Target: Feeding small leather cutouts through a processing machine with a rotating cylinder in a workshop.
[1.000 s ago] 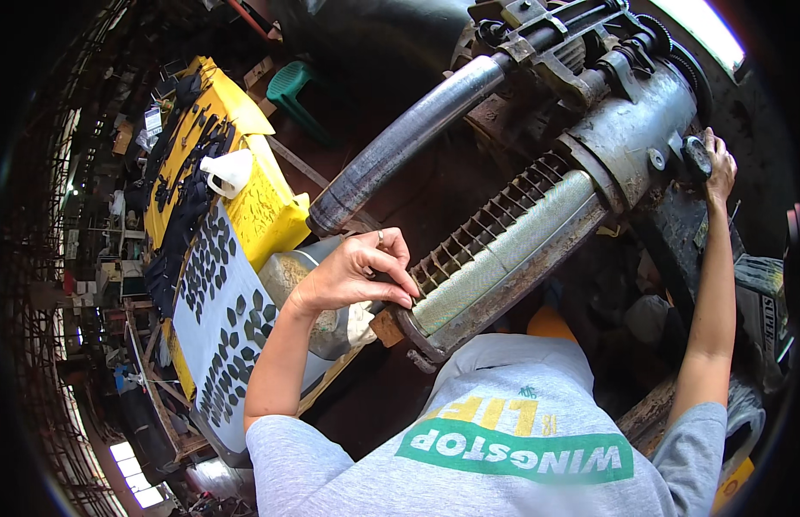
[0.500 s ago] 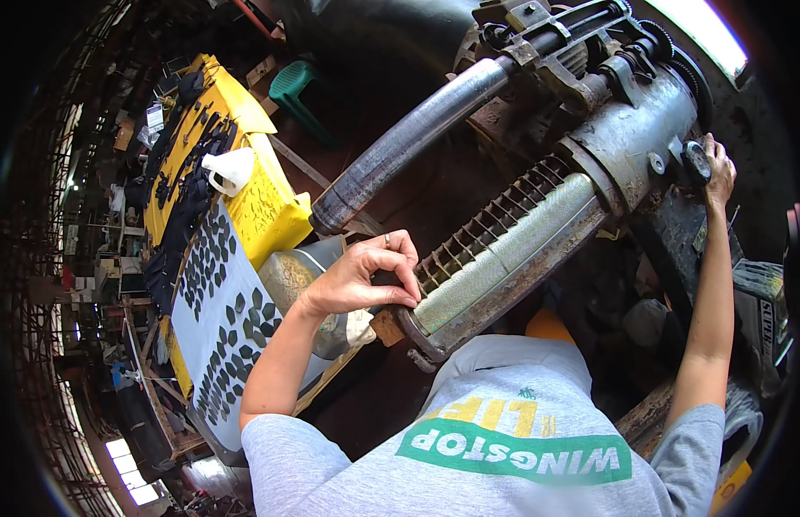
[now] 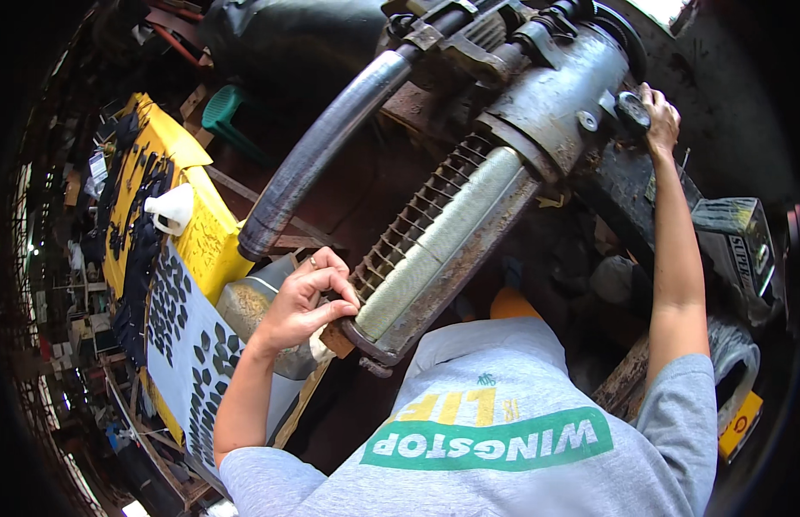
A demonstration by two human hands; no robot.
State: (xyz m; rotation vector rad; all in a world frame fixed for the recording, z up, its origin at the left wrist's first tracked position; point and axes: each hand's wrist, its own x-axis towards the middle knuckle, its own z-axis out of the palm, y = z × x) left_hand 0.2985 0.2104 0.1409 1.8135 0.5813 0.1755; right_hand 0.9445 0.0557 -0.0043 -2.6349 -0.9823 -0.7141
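Observation:
A long metal machine arm [image 3: 469, 252] slants toward me from a large grey cylinder housing [image 3: 559, 90]. Along it lies a pale, fine-textured strip [image 3: 434, 250], beside a row of thin metal ribs [image 3: 417, 207]. At the near end, my left hand [image 3: 301, 302] pinches thumb and forefinger together by the strip's left corner; whatever is between the fingertips is too small to make out. Far to the right, my right hand [image 3: 663, 121] is closed round the edge of a dark round knob [image 3: 632, 112] on the housing's side, its fingers partly hidden.
A polished metal roller [image 3: 322, 155] runs above and left of the arm. Dark cut pieces lie in rows on a pale board [image 3: 180, 362] at left, near a yellow-covered table [image 3: 202, 241] with a white jug [image 3: 171, 208]. A green stool [image 3: 227, 116] stands behind.
The view has shifted, so the machine and table sit farther left in the picture. Both hands keep their places, the left at the strip's end, the right at the knob.

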